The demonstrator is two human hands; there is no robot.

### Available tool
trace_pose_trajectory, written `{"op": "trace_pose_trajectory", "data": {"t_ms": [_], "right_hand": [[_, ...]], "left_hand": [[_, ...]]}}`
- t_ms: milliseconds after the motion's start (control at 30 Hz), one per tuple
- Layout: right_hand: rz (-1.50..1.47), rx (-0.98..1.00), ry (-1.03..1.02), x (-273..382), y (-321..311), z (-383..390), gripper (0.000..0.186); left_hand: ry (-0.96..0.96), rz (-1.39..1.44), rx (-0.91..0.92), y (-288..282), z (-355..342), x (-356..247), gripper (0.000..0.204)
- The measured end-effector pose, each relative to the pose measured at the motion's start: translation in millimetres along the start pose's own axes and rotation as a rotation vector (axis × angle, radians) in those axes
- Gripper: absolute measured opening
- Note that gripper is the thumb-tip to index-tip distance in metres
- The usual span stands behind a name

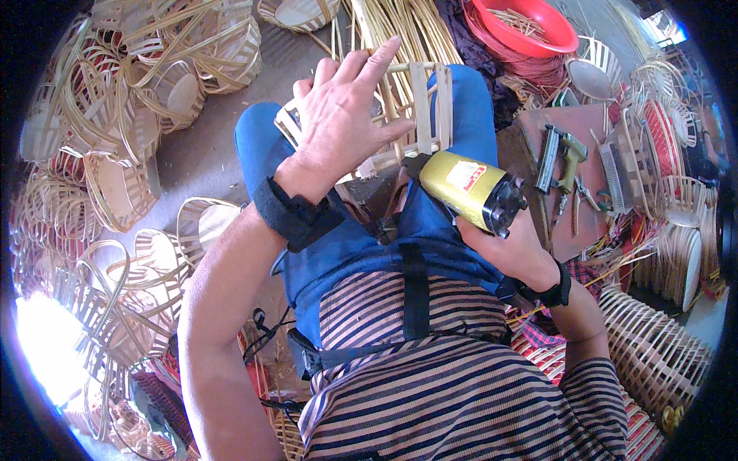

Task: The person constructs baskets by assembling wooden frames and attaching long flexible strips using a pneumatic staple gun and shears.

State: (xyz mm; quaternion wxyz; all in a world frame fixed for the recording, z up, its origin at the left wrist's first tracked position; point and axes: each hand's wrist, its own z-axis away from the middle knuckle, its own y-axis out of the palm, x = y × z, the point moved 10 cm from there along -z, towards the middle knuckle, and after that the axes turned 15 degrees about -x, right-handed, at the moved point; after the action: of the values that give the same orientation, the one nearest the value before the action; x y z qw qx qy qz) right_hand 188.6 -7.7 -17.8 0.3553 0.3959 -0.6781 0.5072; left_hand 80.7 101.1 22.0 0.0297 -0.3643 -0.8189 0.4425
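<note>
My left hand [344, 104] is over a small wooden-slat basket frame [422, 115] between my knees. Its index finger and thumb are stretched apart, and the palm is above the slats; whether it touches them I cannot tell. In my right hand [511, 246] is a yellow-green nail gun [460, 184] with a black end cap. The gun's nose lies close to the frame's near right corner. Most of my right fingers are hidden behind the tool's body.
Woven baskets [123, 184] are heaped on the left. Long wooden strips [407, 31] lie ahead, near a red basin [530, 27] of sticks. To the right, a board [576, 223] carries a second nail gun [570, 161] and pliers [588, 196]. More basketwork [653, 342] stands at the lower right.
</note>
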Motion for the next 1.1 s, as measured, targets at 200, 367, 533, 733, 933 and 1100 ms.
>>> {"op": "trace_pose_trajectory", "data": {"t_ms": [200, 367, 533, 733, 933, 1100], "right_hand": [[0.013, 0.0, -0.052, 6.6, 0.9, -0.4, 0.023], [-0.005, 0.03, -0.004, 3.4, 3.2, 1.2, 0.023], [0.112, 0.068, -0.198, 9.1, 10.4, 3.4, 0.022], [-0.068, 0.01, -0.015, 7.9, -3.8, 0.9, 0.024], [-0.269, -0.001, 0.282, 5.2, -22.7, -16.7, 0.029], [-0.284, -0.03, 0.175, 15.1, -24.6, -32.0, 0.027]], "left_hand": [[0.009, -0.015, 0.004, 0.1, -0.2, -1.3, 0.08], [0.007, -0.035, 0.012, 0.2, -0.5, -1.7, 0.08], [0.018, -0.022, -0.007, 1.2, 1.9, 0.4, 0.08], [0.002, 0.013, -0.013, -1.6, 1.7, 6.0, 0.092], [-0.066, 0.076, -0.072, -21.3, -4.8, 23.5, 0.105], [-0.206, 0.059, -0.041, -3.1, 7.1, 17.0, 0.102]]}}
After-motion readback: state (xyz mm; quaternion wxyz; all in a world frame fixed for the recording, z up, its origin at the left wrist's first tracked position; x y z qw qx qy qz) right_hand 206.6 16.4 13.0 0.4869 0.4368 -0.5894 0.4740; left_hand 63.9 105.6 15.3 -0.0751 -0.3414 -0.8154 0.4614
